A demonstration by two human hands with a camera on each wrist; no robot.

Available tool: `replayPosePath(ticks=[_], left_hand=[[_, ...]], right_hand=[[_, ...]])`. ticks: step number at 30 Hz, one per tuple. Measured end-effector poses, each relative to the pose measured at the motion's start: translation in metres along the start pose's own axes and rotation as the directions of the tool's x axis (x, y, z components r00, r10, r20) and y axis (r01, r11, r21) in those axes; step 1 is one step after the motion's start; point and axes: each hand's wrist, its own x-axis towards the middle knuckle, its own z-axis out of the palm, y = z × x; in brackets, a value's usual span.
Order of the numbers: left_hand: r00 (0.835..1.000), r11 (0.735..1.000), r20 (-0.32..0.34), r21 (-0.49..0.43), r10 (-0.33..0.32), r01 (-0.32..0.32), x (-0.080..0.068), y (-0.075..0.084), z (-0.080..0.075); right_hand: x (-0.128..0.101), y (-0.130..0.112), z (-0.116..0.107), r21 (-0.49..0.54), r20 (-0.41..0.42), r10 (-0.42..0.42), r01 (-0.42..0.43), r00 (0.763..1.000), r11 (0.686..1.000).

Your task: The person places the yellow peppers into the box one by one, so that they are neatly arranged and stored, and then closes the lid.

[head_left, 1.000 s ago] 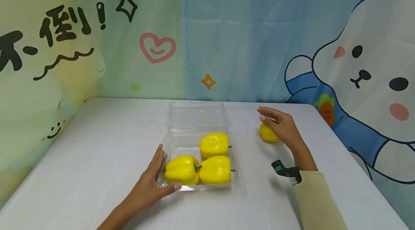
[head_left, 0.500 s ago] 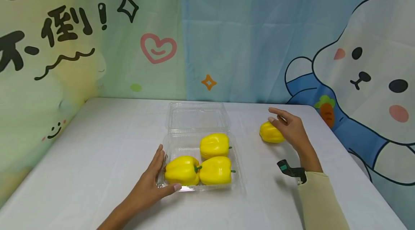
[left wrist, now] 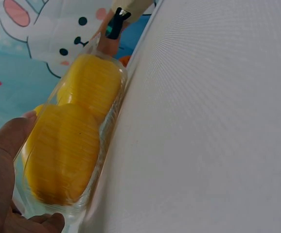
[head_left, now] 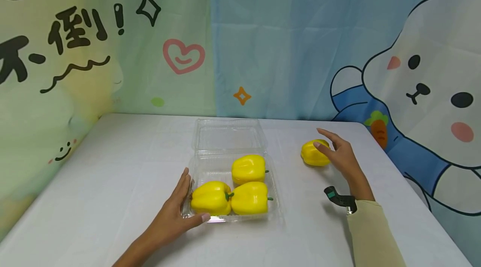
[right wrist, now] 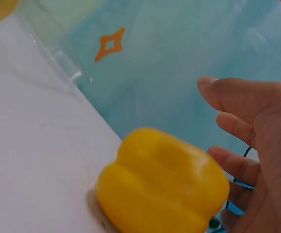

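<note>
Lying loose, yellow pepper (head_left: 313, 153) touches right-hand fingers (head_left: 326, 146).

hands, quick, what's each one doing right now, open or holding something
Left hand: open, straight fingers against the clear tray, thumb at its front rim.
Right hand: open, fingers spread beside the loose yellow pepper; not gripping it.
</note>
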Motion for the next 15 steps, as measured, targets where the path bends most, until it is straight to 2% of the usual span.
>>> replayPosePath(ticks=[3,8,12,15], left_hand=[[1.000,1.000,-0.001,-0.002,-0.002,0.002,0.000,0.001,0.000],[1.000,1.000,-0.002,-0.011,0.001,-0.001,0.000,0.001,0.000],[1.000,1.000,-0.001,-0.014,0.005,-0.005,0.000,0.001,0.000],[1.000,1.000,-0.001,-0.008,0.003,-0.003,0.000,0.000,0.000]], right_hand=[[0.001,0.011,0.000,0.012,0.010,0.023,-0.023,1.000,1.000],[0.000,0.016,-0.004,0.013,0.056,0.112,-0.113,0.992,0.994],[-0.002,0.016,-0.007,0.040,0.141,0.172,-0.179,0.975,0.983],[-0.003,0.017,-0.006,0.070,0.203,0.186,-0.204,0.961,0.976]])
